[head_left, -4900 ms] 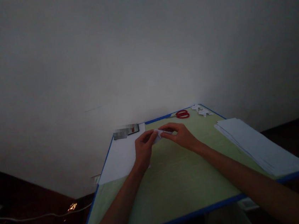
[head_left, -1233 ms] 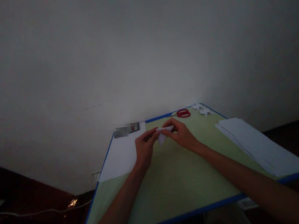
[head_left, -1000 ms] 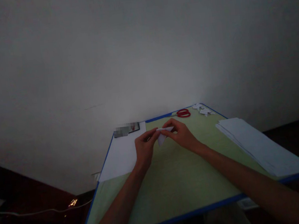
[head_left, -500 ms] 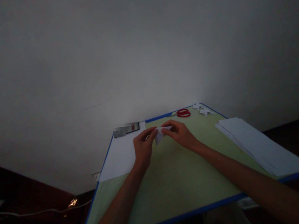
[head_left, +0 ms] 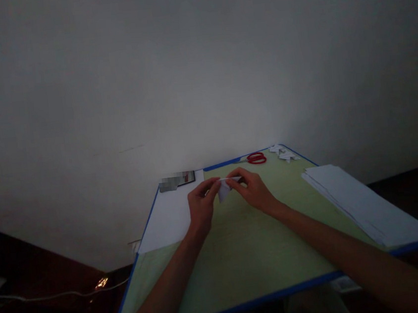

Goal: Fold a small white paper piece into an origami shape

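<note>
Green tabletop (head_left: 256,251): nearest to you, blue-edged.
White paper stack (head_left: 363,205): lies along the right side.
Left hand (head_left: 201,206): your fingers pinch the folded white paper (head_left: 223,191) at its left.
Right hand (head_left: 254,187): your fingers pinch its right part, over the tabletop.
Red-handled scissors (head_left: 257,162): farther, near folded paper pieces (head_left: 286,156).

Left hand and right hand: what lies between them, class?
The head view shows a folded white paper between the left hand and the right hand, pinched by both.

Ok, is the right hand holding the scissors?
No, the right hand pinches the folded paper, while the scissors lie near the far edge of the table.
</note>
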Tool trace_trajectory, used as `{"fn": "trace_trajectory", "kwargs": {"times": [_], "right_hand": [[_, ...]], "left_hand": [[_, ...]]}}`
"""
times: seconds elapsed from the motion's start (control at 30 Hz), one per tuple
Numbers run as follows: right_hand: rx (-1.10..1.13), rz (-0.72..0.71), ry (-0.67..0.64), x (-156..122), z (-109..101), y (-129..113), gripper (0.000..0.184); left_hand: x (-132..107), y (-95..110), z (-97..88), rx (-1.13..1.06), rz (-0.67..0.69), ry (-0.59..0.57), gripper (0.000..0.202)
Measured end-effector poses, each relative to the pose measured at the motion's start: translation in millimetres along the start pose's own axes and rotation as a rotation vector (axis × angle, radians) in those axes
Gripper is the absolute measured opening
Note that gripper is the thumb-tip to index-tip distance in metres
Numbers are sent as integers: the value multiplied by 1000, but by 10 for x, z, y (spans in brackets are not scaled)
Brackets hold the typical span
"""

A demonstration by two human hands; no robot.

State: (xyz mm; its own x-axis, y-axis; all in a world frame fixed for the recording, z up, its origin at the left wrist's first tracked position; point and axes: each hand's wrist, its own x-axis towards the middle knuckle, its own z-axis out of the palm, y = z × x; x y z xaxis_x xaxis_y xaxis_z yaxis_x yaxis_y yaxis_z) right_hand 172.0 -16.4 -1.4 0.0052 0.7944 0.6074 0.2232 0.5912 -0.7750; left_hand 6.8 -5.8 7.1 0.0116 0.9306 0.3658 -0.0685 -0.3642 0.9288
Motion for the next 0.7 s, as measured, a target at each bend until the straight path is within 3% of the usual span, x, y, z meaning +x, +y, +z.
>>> {"fn": "trace_trajectory", "kwargs": {"times": [0.3,0.7], "right_hand": [[103,87,-69,0,-1,2,28],[117,100,-34,8,5,35,29]], "left_hand": [[12,-15,-25,-19,19,6,24],[5,10,-1,-49,-13,11,24]]}}
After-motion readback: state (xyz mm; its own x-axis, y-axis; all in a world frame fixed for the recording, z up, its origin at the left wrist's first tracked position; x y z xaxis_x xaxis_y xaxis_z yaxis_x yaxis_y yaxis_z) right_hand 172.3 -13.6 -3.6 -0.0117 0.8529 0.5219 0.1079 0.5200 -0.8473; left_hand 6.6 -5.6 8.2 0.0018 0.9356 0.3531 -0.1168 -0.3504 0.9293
